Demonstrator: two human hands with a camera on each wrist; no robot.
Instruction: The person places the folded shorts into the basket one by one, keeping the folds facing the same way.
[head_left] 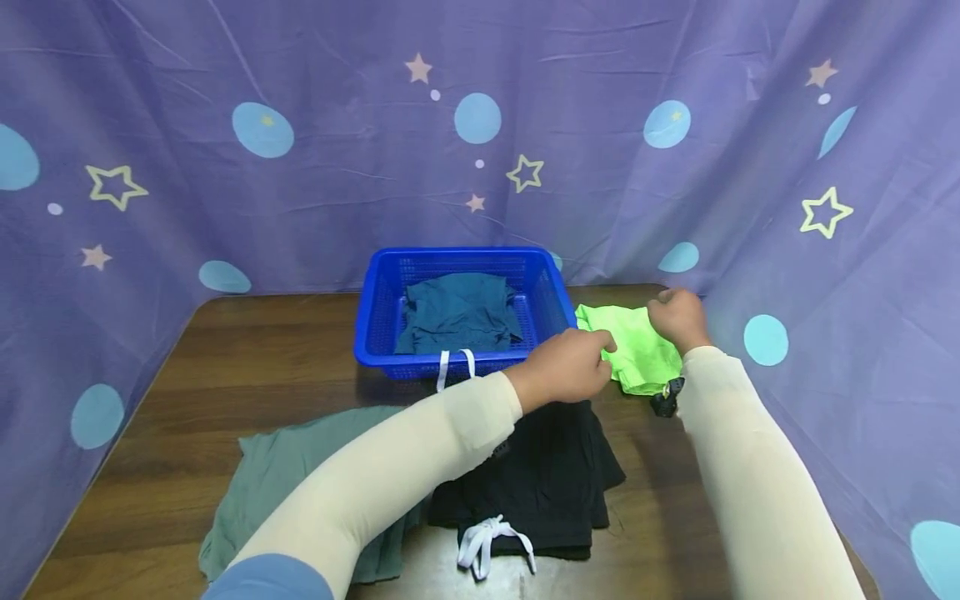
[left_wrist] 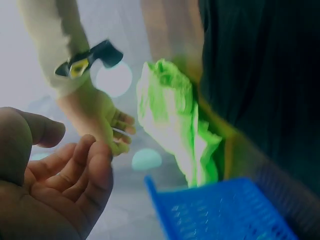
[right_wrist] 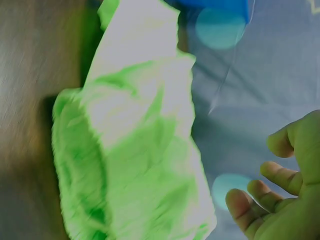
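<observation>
A wooden table (head_left: 255,358) carries the whole work, and its brown surface is the nearest background. Closest to the person, at left, there lies a grey-green garment (head_left: 307,467), partly covered by the left sleeve; beside it is a black garment (head_left: 540,483) with a white cord (head_left: 483,542) tied in a bow. Farther in, the left hand (head_left: 573,364) reaches past the front corner of the basket. In its wrist view the fingers are loosely bent and hold nothing. The bright green cloth (head_left: 636,354) lies on the table just right of the basket, between the two hands. The right hand (head_left: 678,319) is over its far right side; its fingers too are relaxed, with nothing in them, and the right wrist view shows them apart from the cloth. To handle this cloth well, I think each hand should pinch one corner and take all layers together, since it looks soft and loosely folded; pulling one layer alone could spoil the fold. Behind stands the blue basket (head_left: 461,253) with a teal cloth (head_left: 463,308) inside, whose rim the left forearm should avoid. Last comes the purple curtain (head_left: 360,167).
</observation>
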